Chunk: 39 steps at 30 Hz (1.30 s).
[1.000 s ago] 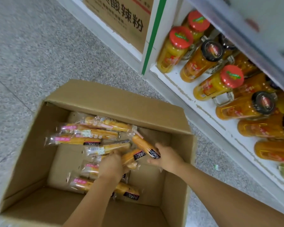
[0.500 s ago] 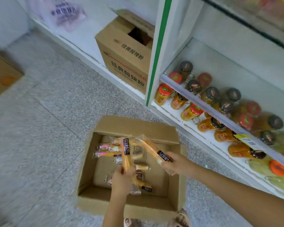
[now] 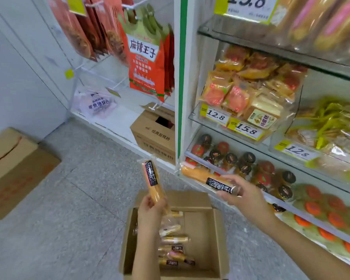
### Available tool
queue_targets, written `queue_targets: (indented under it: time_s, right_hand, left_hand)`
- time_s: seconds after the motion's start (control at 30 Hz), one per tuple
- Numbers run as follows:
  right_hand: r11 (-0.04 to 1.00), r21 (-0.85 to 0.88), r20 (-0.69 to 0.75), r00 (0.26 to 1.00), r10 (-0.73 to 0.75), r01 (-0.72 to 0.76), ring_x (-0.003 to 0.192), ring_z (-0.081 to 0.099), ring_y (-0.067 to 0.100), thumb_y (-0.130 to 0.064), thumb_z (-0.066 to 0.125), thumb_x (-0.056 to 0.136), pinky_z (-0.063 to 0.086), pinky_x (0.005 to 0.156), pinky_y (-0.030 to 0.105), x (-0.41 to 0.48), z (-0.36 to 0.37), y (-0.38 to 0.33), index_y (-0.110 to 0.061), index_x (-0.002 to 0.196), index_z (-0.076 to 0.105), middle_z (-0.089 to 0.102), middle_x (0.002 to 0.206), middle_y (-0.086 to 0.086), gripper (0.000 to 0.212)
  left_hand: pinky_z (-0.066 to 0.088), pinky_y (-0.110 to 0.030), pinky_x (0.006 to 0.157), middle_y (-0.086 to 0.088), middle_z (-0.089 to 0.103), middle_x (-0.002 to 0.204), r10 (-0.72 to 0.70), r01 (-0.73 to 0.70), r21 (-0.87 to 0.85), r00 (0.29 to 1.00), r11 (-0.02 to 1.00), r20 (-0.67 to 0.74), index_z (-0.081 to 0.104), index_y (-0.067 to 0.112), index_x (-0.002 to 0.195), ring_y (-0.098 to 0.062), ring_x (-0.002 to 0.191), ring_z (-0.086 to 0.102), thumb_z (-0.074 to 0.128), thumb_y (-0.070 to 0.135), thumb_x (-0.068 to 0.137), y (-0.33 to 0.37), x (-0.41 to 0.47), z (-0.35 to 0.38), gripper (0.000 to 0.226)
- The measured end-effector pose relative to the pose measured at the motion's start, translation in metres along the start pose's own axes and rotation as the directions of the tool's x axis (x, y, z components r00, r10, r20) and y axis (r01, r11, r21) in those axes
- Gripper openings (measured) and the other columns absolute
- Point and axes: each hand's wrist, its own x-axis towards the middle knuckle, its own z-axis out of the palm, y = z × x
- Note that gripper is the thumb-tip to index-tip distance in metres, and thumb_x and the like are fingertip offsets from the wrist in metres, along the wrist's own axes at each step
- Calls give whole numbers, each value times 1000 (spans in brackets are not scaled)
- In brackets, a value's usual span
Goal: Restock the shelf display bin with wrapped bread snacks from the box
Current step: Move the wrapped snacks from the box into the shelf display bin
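Brown corrugated cardboard box (image 3: pixel 218 235) sits nearest, more snacks inside. Just above it, left hand (image 3: pixel 151 212) pinches one long clear-wrapped orange bread stick (image 3: pixel 152 180) upright; right hand (image 3: pixel 245 196) clasps another bread stick (image 3: pixel 206 177) level. Both look light, soft, crinkly-slick; mid-length holds suit.

A speckled grey floor (image 3: pixel 79 199) meets a plain white wall (image 3: pixel 14 81) at the left. A closed carton (image 3: pixel 14 168) sits by that wall. A white upright with a green stripe (image 3: pixel 183 77) divides the shelving: hanging red packets (image 3: pixel 146 63) to its left, glass shelves (image 3: pixel 281 51) with yellow price tags (image 3: pixel 247 129) to its right. Lighting is even.
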Motion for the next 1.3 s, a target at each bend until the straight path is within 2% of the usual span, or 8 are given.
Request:
queue_targets:
  time_s: [0.23, 0.4, 0.53, 0.67, 0.77, 0.87, 1.13, 1.3]
  right_hand:
    - [976, -8, -297, 931, -211, 219, 61, 56, 10, -27, 76, 74, 45, 53, 19, -60, -68, -123, -52, 98, 57, 64, 86, -9, 40]
    - [919, -164, -461, 795, -393, 360, 75, 53, -3, -22, 76, 75, 39, 63, 5, -87, -106, -185, -43, 104, 55, 58, 85, -26, 41]
    - [885, -197, -590, 669, -451, 422, 74, 52, 4, -21, 77, 74, 38, 63, 7, -97, -135, -215, -38, 105, 56, 54, 83, -34, 41]
    - [867, -188, -645, 608, -463, 461, 72, 50, -1, -25, 78, 73, 37, 63, 8, -99, -165, -232, -50, 98, 51, 59, 84, -16, 45]
    - [850, -233, -638, 585, -501, 473, 72, 51, 0, -19, 76, 77, 37, 61, 9, -96, -192, -244, -51, 97, 49, 59, 85, -17, 46]
    - [831, -287, -635, 555, -538, 477, 76, 52, -9, -13, 75, 77, 38, 62, 3, -86, -222, -250, -36, 104, 53, 55, 82, -31, 41]
    - [776, -438, -556, 542, -631, 455, 84, 56, 4, -18, 74, 79, 53, 73, 29, -39, -290, -252, -30, 112, 55, 58, 105, -14, 40]
    - [798, -430, -486, 637, -598, 422, 75, 55, 3, -27, 75, 78, 40, 65, 12, -14, -311, -262, -43, 106, 45, 58, 86, -21, 44]
  left_hand:
    - [48, -41, 82, -3, 65, 90, 217, -207, -74, 960, 976, 178, 61, 17, 103, -22, 83, 61, 55, -1, 85, 111, -55, -24, 26]
    - [48, -26, 76, 5, 68, 88, 499, -502, -65, 823, 863, 272, 63, 23, 100, -13, 87, 65, 64, 21, 87, 191, -98, -18, 13]
    - [54, -39, 73, 0, 69, 85, 667, -695, -3, 688, 719, 287, 65, 27, 95, -15, 77, 64, 69, 23, 84, 248, -120, 1, 12]
    - [43, -3, 66, 12, 65, 89, 781, -810, 9, 567, 586, 263, 59, 20, 100, 6, 77, 59, 68, 16, 84, 297, -142, 30, 19]
    - [41, -2, 66, 7, 64, 92, 821, -844, 17, 527, 537, 220, 58, 11, 101, -2, 85, 59, 70, 15, 83, 329, -153, 54, 22]
    - [40, 2, 62, 10, 59, 86, 864, -881, 4, 466, 474, 189, 53, 11, 98, 9, 74, 57, 68, 4, 83, 358, -158, 76, 22]
    - [38, -23, 67, 0, 63, 95, 854, -857, 229, 499, 462, 144, 57, 6, 106, -15, 87, 56, 71, 10, 80, 424, -129, 148, 29]
    - [43, -28, 72, -6, 62, 93, 775, -735, 520, 600, 437, 198, 55, 3, 112, -26, 90, 61, 68, 3, 80, 454, -95, 185, 34]
